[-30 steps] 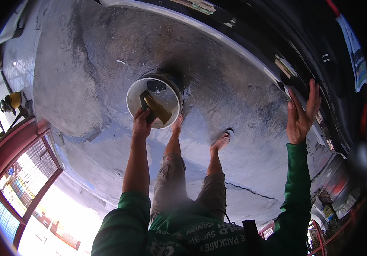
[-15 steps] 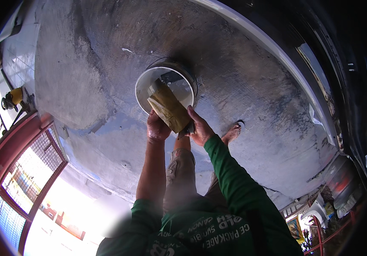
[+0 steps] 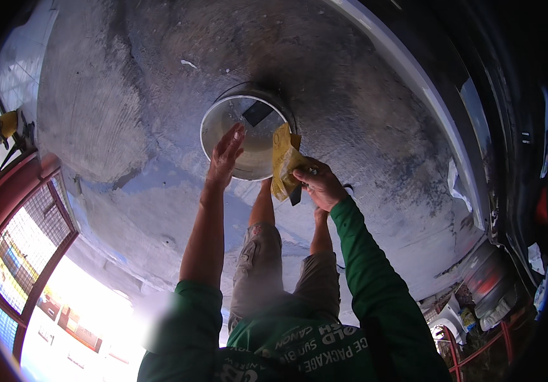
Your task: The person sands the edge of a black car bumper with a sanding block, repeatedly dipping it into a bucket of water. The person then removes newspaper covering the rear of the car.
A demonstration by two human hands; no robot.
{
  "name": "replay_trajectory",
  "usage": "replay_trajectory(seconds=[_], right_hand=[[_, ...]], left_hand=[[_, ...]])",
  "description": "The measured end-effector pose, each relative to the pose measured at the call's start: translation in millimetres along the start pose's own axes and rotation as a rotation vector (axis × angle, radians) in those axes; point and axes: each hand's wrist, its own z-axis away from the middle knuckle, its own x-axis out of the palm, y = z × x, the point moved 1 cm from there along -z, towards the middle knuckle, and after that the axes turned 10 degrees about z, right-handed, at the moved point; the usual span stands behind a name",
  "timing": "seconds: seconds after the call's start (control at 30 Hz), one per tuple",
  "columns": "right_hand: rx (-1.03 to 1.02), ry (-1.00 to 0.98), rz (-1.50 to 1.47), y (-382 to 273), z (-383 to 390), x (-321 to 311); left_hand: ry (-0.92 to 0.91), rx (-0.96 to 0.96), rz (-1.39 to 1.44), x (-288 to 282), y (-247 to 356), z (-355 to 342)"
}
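Note:
My right hand (image 3: 322,183) pinches a creased yellow-brown sheet of sandpaper (image 3: 281,162) by its lower part, at the right rim of a bucket. A dark surface shows along the sheet's lower edge. Over the bucket's near left side is my left hand (image 3: 225,156), fingers stretched upward, with nothing visible in it. The round pale bucket (image 3: 208,121) stands on the ground in front of my legs and has a thin wire handle. Cloudy liquid appears to be inside, along with a dark rectangular block (image 3: 258,113) near the far wall.
Rough, stained concrete (image 3: 165,70) surrounds the bucket. Along the right curves the pale lower edge of a dark vehicle (image 3: 433,95). A red-framed mesh gate (image 3: 28,245) stands at the left, with a yellow and black tool (image 3: 5,125) beyond it.
My hands have drawn apart. The left has let go of the sheet and risen over the bucket; the right has carried the sheet rightward to the rim, turning it more upright.

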Motion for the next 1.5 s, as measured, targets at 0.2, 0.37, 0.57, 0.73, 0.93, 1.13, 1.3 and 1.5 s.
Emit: replay_trajectory(seconds=[0.2, 0.37, 0.57, 0.73, 0.93, 1.13, 1.3, 1.5], right_hand=[[0.072, -0.069, -0.178, 0.9, -12.4, 1.5], [0.062, -0.086, -0.212, 4.1, -19.7, -2.5], [-0.112, -0.017, -0.283, -20.8, -3.2, -15.6], [-0.073, -0.076, -0.243, -21.2, 4.6, -19.4], [-0.095, 0.056, -0.207, -16.8, 3.3, -23.5], [-0.230, 0.504, 0.599, -28.1, 20.9, -54.7], [-0.227, 0.688, 0.826, -22.2, 32.0, -48.6], [-0.324, 0.744, 0.625, -21.3, 27.7, -12.2]], left_hand=[[-0.352, -0.223, 0.466, 43.3, 6.6, -16.7], [-0.291, -0.266, 0.562, 49.5, -12.7, -9.4], [0.271, 0.002, -0.297, -44.2, -38.8, -33.5], [-0.001, 0.352, -0.896, -78.0, -53.6, -44.1], [-0.292, -0.284, 0.376, 31.4, -18.8, -10.2], [-0.384, -0.039, 0.257, 62.8, 0.2, -12.7], [-0.226, 0.446, -0.775, 107.5, 9.1, -6.3], [-0.206, 0.486, -0.705, 157.5, 17.2, 37.6]])
